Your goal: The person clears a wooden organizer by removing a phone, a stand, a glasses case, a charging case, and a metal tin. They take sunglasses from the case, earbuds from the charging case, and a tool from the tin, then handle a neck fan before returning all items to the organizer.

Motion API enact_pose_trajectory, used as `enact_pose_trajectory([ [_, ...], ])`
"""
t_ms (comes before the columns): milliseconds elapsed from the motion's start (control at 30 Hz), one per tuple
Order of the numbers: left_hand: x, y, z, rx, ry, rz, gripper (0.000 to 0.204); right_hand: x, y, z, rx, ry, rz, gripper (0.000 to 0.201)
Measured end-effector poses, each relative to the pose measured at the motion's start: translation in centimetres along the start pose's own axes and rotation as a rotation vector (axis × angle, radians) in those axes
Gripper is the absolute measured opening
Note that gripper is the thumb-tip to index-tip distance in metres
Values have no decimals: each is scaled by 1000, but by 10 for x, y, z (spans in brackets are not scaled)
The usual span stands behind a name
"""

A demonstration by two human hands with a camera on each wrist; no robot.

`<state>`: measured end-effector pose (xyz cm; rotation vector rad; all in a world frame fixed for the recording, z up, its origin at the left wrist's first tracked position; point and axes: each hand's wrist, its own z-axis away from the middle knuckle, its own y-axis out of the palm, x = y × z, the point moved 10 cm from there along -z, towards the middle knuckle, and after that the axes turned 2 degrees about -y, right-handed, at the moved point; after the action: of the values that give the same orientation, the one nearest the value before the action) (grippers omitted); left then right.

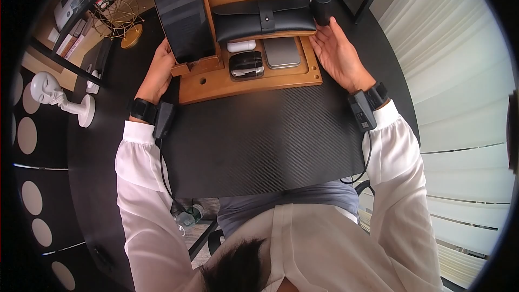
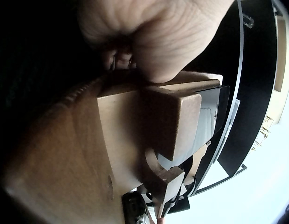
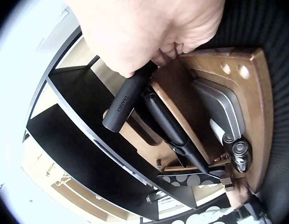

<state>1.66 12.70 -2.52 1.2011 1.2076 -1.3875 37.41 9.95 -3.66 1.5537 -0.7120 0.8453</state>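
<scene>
A wooden desk organizer (image 1: 248, 89) is held at both sides, on a black desk mat. My left hand (image 1: 157, 70) grips its left edge beside the upright phone (image 1: 184, 19); in the left wrist view the fingers curl at the wood below the phone rest (image 2: 170, 121). My right hand (image 1: 343, 57) grips the right edge, its thumb at a black cylinder-shaped device (image 3: 123, 105). Across the organizer lies a black leather case (image 1: 265, 19) with a strap. In the lower tray sit a flat metal tin (image 1: 282, 53), a white small case (image 1: 241, 46) and a shiny black item (image 1: 246, 66).
A white face sculpture (image 1: 48, 89) stands on the desk at left, with a gold wire globe (image 1: 130, 35) farther back. The black desk mat (image 1: 259, 140) fills the area in front of the organizer. White curtains (image 1: 459, 75) hang at right.
</scene>
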Motion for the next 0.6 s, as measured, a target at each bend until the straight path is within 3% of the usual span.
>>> enact_pose_trajectory([
  [600,0,0,-1,3,12,-10,40,1,1,0,-3,-7,-17,60],
])
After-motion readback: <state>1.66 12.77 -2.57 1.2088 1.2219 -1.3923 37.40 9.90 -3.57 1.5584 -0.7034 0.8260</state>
